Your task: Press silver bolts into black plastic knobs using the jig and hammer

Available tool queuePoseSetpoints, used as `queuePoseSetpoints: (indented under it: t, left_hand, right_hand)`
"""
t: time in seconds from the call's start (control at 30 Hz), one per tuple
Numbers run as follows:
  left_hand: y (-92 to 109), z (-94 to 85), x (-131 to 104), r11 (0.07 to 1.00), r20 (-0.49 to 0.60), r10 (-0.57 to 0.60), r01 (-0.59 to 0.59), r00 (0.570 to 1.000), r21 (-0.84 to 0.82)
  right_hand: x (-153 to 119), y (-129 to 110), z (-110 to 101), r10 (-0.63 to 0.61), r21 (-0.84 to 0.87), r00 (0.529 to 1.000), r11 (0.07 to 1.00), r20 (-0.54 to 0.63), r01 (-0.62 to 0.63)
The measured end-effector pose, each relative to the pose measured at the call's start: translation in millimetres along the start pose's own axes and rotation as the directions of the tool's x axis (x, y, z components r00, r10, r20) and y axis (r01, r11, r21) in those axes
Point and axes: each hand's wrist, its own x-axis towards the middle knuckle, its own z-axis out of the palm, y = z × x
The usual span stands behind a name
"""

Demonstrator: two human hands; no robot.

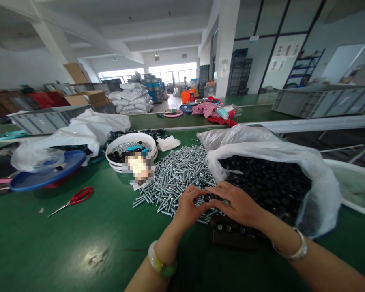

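- Head view: a person's two bare hands meet over a green table [109, 231], toward the near side and a little right of the middle.
- The left hand [187, 207], with a bangle [162, 260] on its wrist, has thumb and fingers closed on a small dark part [208, 198].
- The right hand [245, 205], a silvery bangle [295, 245] at its wrist, pinches the same part from the right; its exact shape is partly hidden by the fingers.
- Just below the hands sits a dark block [232, 239] with a row of round, shiny-topped pieces.
- Beyond and left of the hands spreads a heap of silver screws [182, 170].
- To the right, an open clear plastic bag [324, 194] is full of black parts [267, 186].
- On the left lie red-handled scissors [79, 196]; farther off stand stacked white bowls [112, 151] and a blue tray [53, 174].
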Motion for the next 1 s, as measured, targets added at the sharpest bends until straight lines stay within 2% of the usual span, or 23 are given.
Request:
queuePoseSetpoints:
  t: [0.07,0.13,0.17,0.23,0.3,0.37,0.4,0.43,0.5,0.57,0.6,0.67,0.73,0.8,0.9,1.0]
  left_hand:
    - [6,-1.4,0,1.000,0.008,-0.006,0.007,1.000,-0.030]
    - [16,-2.2,0,0.997,0.026,-0.033,0.034,0.999,-0.063]
    - [23,-2.2,0,0.995,0.042,-0.056,0.059,0.998,-0.082]
    - [39,-1.1,0,0.987,0.099,-0.095,0.107,0.991,-0.117]
    - [57,1.9,0,0.986,0.190,-0.094,0.117,0.977,-0.118]
    - [74,7.7,2,0.994,0.291,-0.032,0.062,0.956,-0.094]
    - [81,12.0,2,0.997,0.345,0.017,0.009,0.939,-0.074]
    - [87,17.0,3,0.997,0.399,0.069,-0.055,0.914,-0.046]
    - [94,28.7,4,0.982,0.486,0.137,-0.182,0.863,0.047]
    - [96,40.1,5,0.948,0.540,0.144,-0.272,0.829,0.166]
    - [97,44.7,5,0.928,0.557,0.128,-0.296,0.821,0.224]
    - [97,50.3,6,0.896,0.587,0.081,-0.316,0.806,0.311]
    - [99,50.4,7,0.888,0.596,0.046,-0.306,0.802,0.344]
    - [101,45.8,8,0.909,0.562,0.038,-0.263,0.826,0.324]
    - [95,31.9,9,0.944,0.464,0.031,-0.178,0.885,0.276]
    - [75,14.3,5,0.961,0.398,-0.032,-0.082,0.917,0.266]
  right_hand:
    - [-10,5,-5,0.097,0.022,0.986,0.995,-0.135,-0.095]
    - [-22,10,-10,0.227,0.096,0.940,0.973,-0.254,-0.209]
    - [-29,10,-13,0.276,0.132,0.920,0.960,-0.278,-0.248]
    - [-43,8,-19,0.318,0.168,0.918,0.944,-0.238,-0.283]
    - [-56,4,-24,0.295,0.159,0.947,0.949,-0.130,-0.274]
    - [-70,1,-29,0.278,0.142,0.956,0.954,-0.093,-0.264]
    - [-77,1,-32,0.298,0.141,0.946,0.949,-0.130,-0.280]
    - [-84,3,-34,0.337,0.152,0.921,0.938,-0.194,-0.311]
    - [-98,8,-39,0.441,0.210,0.837,0.896,-0.323,-0.391]
    - [-109,14,-43,0.526,0.280,0.764,0.850,-0.375,-0.447]
    - [-114,17,-44,0.547,0.304,0.751,0.835,-0.370,-0.459]
    - [-120,19,-43,0.566,0.329,0.758,0.819,-0.325,-0.470]
    - [-123,20,-39,0.564,0.322,0.785,0.816,-0.256,-0.481]
    - [-125,21,-34,0.528,0.268,0.835,0.836,-0.153,-0.480]
    - [-131,22,-31,0.406,0.115,0.913,0.906,0.042,-0.408]
    - [-139,17,-31,0.314,-0.020,0.935,0.949,0.162,-0.315]
